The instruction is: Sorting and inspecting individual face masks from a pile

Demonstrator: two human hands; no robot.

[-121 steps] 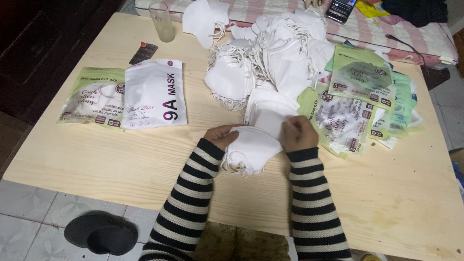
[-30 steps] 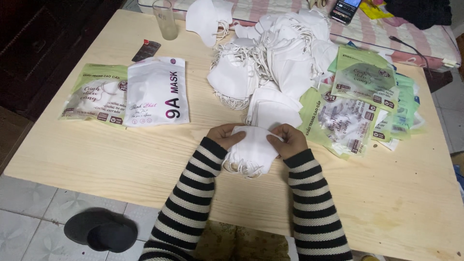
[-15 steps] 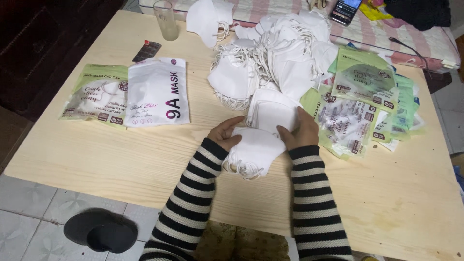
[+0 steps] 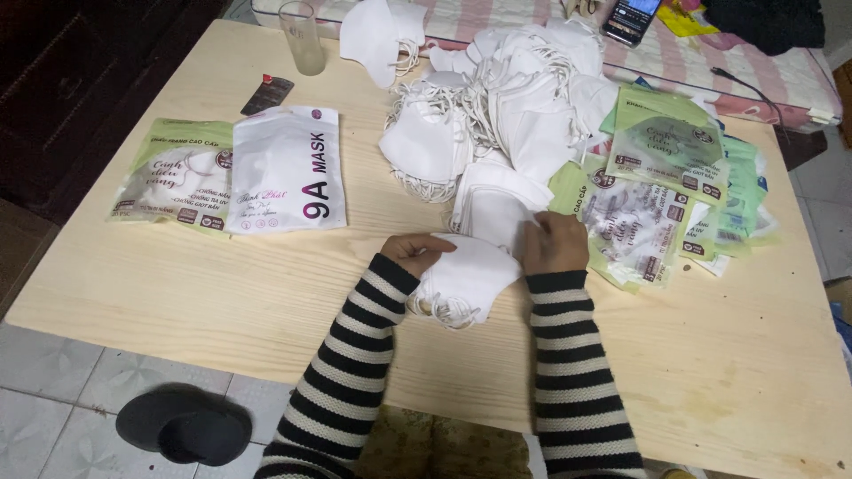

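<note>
Both hands have barely shifted since half a second ago: the right hand (image 4: 554,241) has slid a little along the top edge of the mask stack (image 4: 466,277), and the left hand (image 4: 417,252) stays at its left corner. Each hand curls its fingers down and pinches the stack's upper edge; the stack lies on the table (image 4: 222,302) just in front of the striped sleeves, below the big mask heap (image 4: 506,115). Ear loops (image 4: 439,309) spill loose from the stack's lower edge, so they could snag or tangle if the stack is lifted. With only the top edge gripped, the lower masks could fan out or slip toward the green packets (image 4: 635,222) beside the right hand.
</note>
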